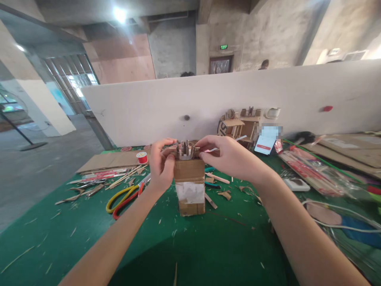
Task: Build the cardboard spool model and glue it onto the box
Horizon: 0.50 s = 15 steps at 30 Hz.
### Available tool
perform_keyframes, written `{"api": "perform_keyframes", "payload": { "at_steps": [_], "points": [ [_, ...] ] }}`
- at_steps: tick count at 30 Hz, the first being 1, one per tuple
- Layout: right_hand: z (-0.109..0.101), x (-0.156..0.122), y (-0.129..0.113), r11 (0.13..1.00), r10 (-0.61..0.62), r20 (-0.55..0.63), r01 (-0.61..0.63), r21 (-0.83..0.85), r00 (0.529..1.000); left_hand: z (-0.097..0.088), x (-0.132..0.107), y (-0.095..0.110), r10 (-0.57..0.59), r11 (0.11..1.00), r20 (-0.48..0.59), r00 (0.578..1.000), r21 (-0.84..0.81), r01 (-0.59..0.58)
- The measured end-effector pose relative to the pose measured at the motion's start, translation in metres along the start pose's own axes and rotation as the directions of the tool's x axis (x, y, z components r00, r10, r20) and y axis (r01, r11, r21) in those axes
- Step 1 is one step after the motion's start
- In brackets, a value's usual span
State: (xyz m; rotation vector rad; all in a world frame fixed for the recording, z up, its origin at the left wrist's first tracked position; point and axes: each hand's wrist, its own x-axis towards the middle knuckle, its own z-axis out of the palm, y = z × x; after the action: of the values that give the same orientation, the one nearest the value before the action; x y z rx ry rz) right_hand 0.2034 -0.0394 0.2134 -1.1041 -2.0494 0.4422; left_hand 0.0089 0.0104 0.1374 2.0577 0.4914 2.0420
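An upright cardboard box (189, 171) with a white patch on its front stands on the green table. On its top sit several small upright cardboard discs (186, 149), with a thin wooden stick (197, 148) showing at their side. My left hand (161, 165) is at the left of the discs, its thumb and fingers closed around the stick's left end. From the right, my right hand (222, 155) pinches the stick's other end. The fingertips partly hide the stick and the box's top edge.
Yellow-and-red-handled scissors (122, 202) and a red thread spool (142, 157) lie to the left. Behind are cardboard models (241, 125) and a phone (264, 143). Packaged sticks (311, 171) lie right; cardboard scraps (225, 195) litter the table. A white partition (149, 111) stands behind.
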Motion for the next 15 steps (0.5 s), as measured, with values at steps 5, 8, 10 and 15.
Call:
{"api": "perform_keyframes", "payload": {
  "at_steps": [5, 8, 10, 15],
  "points": [
    [0.0015, 0.0003, -0.0020, 1.000, -0.009, 0.003, 0.009, 0.019, 1.000, -0.0035, -0.0006, -0.0016, 0.044, 0.997, 0.026, 0.999, 0.062, -0.046],
    [0.0041, 0.0023, -0.0021, 0.999, -0.020, -0.032, 0.022, 0.044, 0.999, -0.0053, -0.0003, -0.0018, 0.051, 0.993, 0.042, 0.998, 0.104, -0.055],
    [0.0050, 0.0035, -0.0013, 0.998, -0.025, -0.041, 0.027, 0.061, 0.999, -0.0053, -0.0001, -0.0015, 0.037, 0.992, 0.037, 0.999, 0.115, -0.041],
    [0.0028, 0.0049, 0.0032, 0.993, -0.002, -0.001, 0.002, 0.117, 1.000, -0.0029, 0.0000, 0.0008, -0.023, 1.000, 0.028, 0.999, 0.019, 0.022]
  ]
}}
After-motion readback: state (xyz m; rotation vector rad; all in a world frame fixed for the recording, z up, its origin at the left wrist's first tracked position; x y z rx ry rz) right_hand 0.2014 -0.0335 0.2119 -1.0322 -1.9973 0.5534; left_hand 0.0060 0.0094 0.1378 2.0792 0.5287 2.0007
